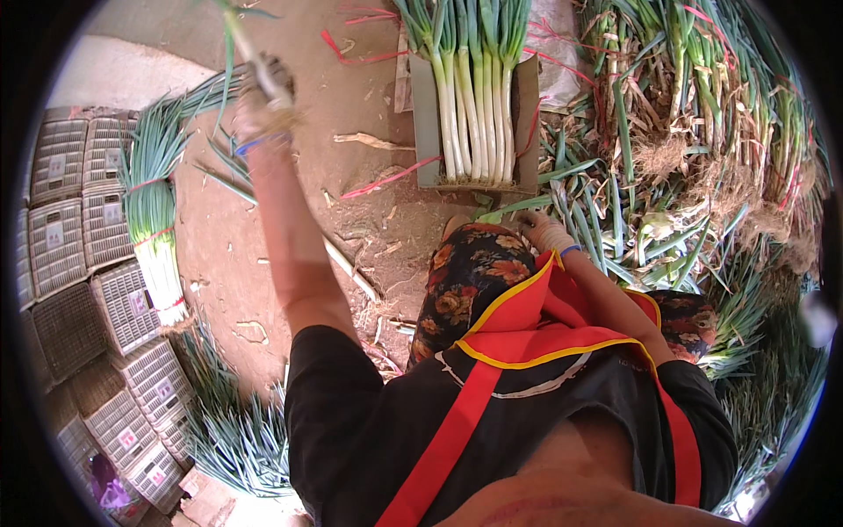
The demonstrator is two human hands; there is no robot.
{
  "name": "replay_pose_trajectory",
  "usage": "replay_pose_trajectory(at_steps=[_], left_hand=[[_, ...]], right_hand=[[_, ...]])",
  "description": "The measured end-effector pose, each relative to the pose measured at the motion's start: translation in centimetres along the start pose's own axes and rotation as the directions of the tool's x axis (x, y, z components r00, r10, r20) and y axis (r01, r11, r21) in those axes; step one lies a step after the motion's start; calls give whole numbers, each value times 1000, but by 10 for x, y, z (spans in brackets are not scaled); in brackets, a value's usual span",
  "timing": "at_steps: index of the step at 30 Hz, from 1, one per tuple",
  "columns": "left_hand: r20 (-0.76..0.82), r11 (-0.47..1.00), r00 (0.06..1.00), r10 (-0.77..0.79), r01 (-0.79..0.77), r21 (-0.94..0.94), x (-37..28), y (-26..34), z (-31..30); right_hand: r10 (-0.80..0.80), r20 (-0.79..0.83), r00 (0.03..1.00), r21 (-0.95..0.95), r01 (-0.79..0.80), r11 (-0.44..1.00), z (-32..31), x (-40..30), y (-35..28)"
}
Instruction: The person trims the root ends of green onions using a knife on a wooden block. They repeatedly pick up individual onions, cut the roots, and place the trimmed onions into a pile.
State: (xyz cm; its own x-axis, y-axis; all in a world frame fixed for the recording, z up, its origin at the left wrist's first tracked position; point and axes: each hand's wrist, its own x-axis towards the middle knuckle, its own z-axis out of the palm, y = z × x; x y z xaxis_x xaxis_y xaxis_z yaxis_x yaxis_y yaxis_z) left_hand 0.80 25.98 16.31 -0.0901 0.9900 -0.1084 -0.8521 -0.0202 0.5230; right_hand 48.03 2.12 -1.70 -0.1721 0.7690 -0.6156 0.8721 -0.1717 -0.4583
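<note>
My left hand (263,95), in a soiled glove with a blue band at the wrist, is stretched out at the upper left. It grips a long green onion (244,39) with roots at its lower end; the hand is blurred. My right hand (545,232), also gloved, rests low beside my right knee, next to loose green leaves (606,224); its fingertips are partly hidden, and whether it holds anything does not show. Ahead of me, trimmed green onions (477,118) lie side by side in an open cardboard tray (427,161), white ends towards me.
Untrimmed onions with dry leaves (698,99) are heaped at the right. Red ties (388,179) and scraps lie on the floor (217,263). A tied onion bundle (155,224) stretches along stacked plastic crates (59,230) at the left. More onions (244,441) lie at the lower left.
</note>
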Motion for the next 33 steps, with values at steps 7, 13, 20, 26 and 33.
replay_pose_trajectory(at_steps=[7,13,20,26,33], left_hand=[[-234,947,962,-143,201,249,17,-196,19],[-366,680,914,-177,382,625,-31,-313,-69],[-204,-579,972,-121,98,809,-23,-316,-108],[-252,-805,932,-260,-65,589,-23,-333,-132],[-265,-606,957,-116,143,782,-40,-342,-137]], right_hand=[[71,49,996,86,-75,994,-4,-5,10],[81,39,996,133,-86,987,-5,-1,12],[40,33,999,156,-44,987,21,14,43],[66,42,997,174,-73,982,21,15,41],[73,102,992,99,-83,992,26,15,39]])
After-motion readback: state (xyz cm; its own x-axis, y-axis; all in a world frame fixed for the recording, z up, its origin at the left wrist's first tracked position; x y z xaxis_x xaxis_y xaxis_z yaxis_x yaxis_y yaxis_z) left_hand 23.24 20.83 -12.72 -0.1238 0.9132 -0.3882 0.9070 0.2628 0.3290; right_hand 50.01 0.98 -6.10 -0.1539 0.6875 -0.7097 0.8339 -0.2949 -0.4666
